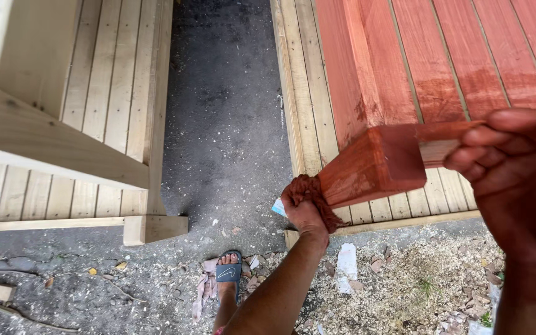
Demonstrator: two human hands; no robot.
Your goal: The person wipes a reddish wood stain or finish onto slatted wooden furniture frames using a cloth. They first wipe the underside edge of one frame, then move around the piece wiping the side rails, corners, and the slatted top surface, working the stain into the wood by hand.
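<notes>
Against the red-stained wooden structure [442, 56], its square post [373, 162] juts toward the viewer, long axis running up-left; right hand [516, 167] curls closed round the post's near end; left hand [305, 208], just left, presses a stain-soaked rag [308, 186] onto it.

Dark asphalt ground [224, 111]; sawdust [417, 279] (daylight); bare timber panel [94, 74] left.

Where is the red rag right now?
In the head view, just right of centre, the red rag is bunched in the left hand, pressed against the lower end of the red-stained wooden beam.
</notes>
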